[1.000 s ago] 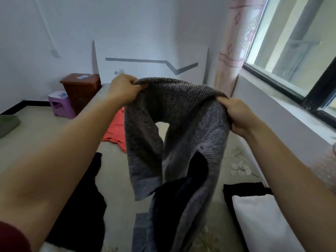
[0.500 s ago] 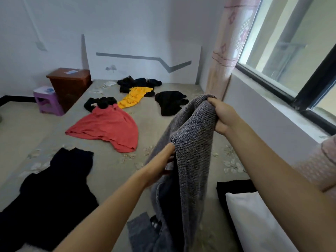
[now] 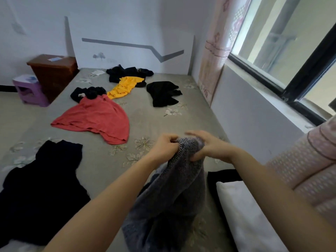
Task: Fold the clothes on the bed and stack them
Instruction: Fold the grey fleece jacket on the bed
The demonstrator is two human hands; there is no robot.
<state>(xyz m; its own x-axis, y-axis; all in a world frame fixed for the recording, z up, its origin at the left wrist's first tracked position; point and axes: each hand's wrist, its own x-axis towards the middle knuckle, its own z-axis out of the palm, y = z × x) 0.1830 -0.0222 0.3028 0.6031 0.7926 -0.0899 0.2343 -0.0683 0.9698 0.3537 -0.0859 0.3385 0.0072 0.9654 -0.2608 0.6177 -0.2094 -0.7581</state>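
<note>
The grey knit sweater [image 3: 172, 188] is held up over the near end of the bed [image 3: 145, 120], its top edge bunched between both hands and the rest hanging loose toward the mattress; we judge it gathered but not yet folded. The left hand [image 3: 164, 147] grips the top edge with its fingers curled into the knit. The right hand [image 3: 207, 146] is just beside it, thumb pressed into the cloth from below; its fingers are blurred above the fold, so we cannot tell whether they close on it. Both forearms reach forward, converging at the sweater. Beside it on the right, a white folded item [image 3: 241, 211] lies on a black folded item [image 3: 221, 176], which we take to be the stack begun. Most of the work remains. Still unfolded are a black garment [image 3: 41, 188] on the near left, a red garment [image 3: 96, 119] at mid-bed, a yellow garment [image 3: 125, 87], and several dark pieces toward the far end, including a black piece [image 3: 163, 93] near the wall.
</note>
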